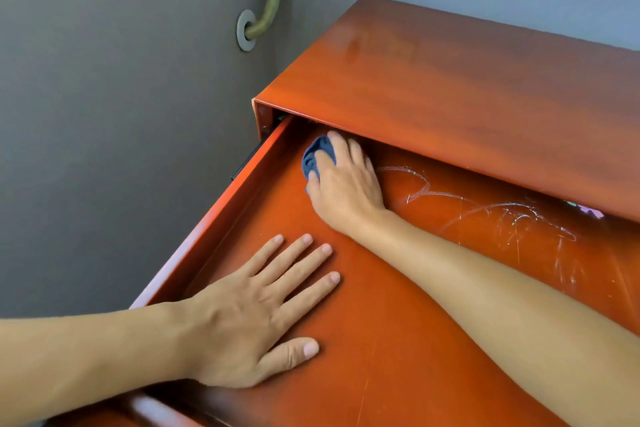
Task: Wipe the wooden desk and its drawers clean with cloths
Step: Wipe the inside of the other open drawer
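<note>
Wiping out an open desk drawer, far left corner first.

Right hand (pixel 343 180) closed over a bunched blue cloth (pixel 317 158), pressing it onto the drawer floor (pixel 398 340) at about 12 o'clock, just under the front lip of the desk top (pixel 450 80). Left hand (pixel 249 315) spread flat and empty at 7 o'clock, palm down on the drawer floor, apparently bracing. Pale scratch marks (pixel 502 215) unwiped at 2 o'clock, with a small purple scrap (pixel 588 210) beyond. Cloth likely soft, light and easily balled: best gripped from above, fingers over the wad. Glossy drawer surface likely slick under it.
</note>
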### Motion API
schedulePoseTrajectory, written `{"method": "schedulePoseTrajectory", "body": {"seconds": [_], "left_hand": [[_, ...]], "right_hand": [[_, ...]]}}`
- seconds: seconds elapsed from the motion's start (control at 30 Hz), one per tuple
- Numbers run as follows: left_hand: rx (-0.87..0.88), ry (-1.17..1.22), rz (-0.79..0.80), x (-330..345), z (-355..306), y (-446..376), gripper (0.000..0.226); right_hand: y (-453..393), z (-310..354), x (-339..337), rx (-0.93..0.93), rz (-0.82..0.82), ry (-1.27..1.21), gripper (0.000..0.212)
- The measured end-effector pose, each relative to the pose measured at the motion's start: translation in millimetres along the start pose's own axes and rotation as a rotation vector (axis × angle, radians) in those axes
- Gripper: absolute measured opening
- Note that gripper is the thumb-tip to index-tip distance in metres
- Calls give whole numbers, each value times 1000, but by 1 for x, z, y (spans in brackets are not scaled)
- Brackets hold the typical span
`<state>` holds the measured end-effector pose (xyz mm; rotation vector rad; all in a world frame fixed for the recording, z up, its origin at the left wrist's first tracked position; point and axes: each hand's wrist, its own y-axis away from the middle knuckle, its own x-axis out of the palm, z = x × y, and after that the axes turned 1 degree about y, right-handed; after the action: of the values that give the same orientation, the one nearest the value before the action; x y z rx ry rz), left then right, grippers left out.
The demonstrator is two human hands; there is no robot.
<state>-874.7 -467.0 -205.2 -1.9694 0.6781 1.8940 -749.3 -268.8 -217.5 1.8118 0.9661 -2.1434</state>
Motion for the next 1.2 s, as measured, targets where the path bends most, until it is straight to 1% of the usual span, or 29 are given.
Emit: {"method": "schedulePoseTrajectory", "body": {"seconds": [0.07, 0.1, 0.17, 0.2, 0.23, 0.3, 0.37, 0.4, 0.43, 0.47, 0.53, 0.6, 0.63, 0.67, 0.7, 0.73, 0.77, 0.8, 0.83, 0.87, 0.9, 0.93, 0.97, 1.0, 1.07, 1.1, 1.13, 1.17, 1.2], "left_hand": [[22, 19, 96, -2, -3, 5, 78], [29, 17, 119, -4, -4, 7, 78], [41, 5, 137, -8, -6, 8, 78], [41, 3, 167, -9, -6, 8, 78], [41, 2, 197, -9, -7, 9, 78], [44, 7, 190, -9, -7, 9, 78], [58, 9, 123, -5, -5, 10, 79], [65, -9, 79, -2, -4, 11, 79], [65, -40, 38, 0, -2, 11, 80], [61, -68, 6, 0, 0, 10, 80], [56, -80, -33, -2, 1, 6, 77], [69, -56, -90, -9, 2, -5, 61], [75, -49, -134, -12, 3, -13, 48], [76, -56, -188, -15, 4, -23, 34], [56, -55, -243, -17, 7, -35, 23], [0, -33, -299, -19, 11, -48, 15], [-86, 4, -359, -22, 16, -60, 13], [-183, 41, -412, -25, 20, -71, 16], [-268, 63, -442, -25, 24, -81, 19], [-328, 69, -451, -23, 27, -88, 20], [-353, 64, -449, -18, 28, -93, 20], [-356, 50, -438, -13, 26, -97, 22], [-358, 29, -416, -9, 25, -100, 23], [-367, 8, -394, -6, 23, -102, 25], [-393, -14, -370, -5, 23, -104, 26], [-410, -10, -367, -6, 23, -103, 27], [-427, 1, -365, -6, 22, -101, 29], [-436, 13, -363, -5, 21, -100, 30], [-438, 27, -359, -4, 20, -98, 31]], "right_hand": [[-23, 0, 5, 155, 58, 0, 46], [-32, 0, 5, 219, 69, -17, 48], [-43, 2, 8, 267, 54, -64, 46], [-42, 5, 8, 233, 47, -93, 43], [-38, 8, 6, 148, 43, -130, 39], [-18, 13, 2, -117, 61, -217, 41], [12, 11, -7, -330, 78, -272, 44], [25, 6, -11, -379, 80, -272, 44], [34, -4, -13, -377, 73, -258, 44], [38, -16, -15, -321, 73, -239, 44], [33, -44, -15, -103, 58, -181, 45], [29, -59, -17, 83, 53, -124, 46], [32, -56, -18, 86, 50, -129, 46], [39, -48, -19, 12, 45, -155, 46], [49, -40, -19, -110, 48, -192, 45], [60, -34, -22, -244, 69, -234, 44], [64, -35, -24, -328, 93, -255, 44], [62, -40, -26, -330, 130, -271, 45], [55, -47, -28, -239, 138, -262, 46], [45, -53, -26, -87, 110, -232, 47], [38, -57, -24, 85, 84, -184, 48], [32, -56, -20, 211, 70, -141, 48], [29, -51, -17, 229, 49, -132, 47], [28, -45, -16, 144, 38, -155, 45], [32, -38, -13, -103, 74, -237, 41], [31, -40, -13, -147, 95, -265, 42], [25, -43, -15, -98, 101, -267, 45], [15, -44, -15, 29, 76, -247, 47], [5, -45, -14, 198, 58, -222, 48]]}}
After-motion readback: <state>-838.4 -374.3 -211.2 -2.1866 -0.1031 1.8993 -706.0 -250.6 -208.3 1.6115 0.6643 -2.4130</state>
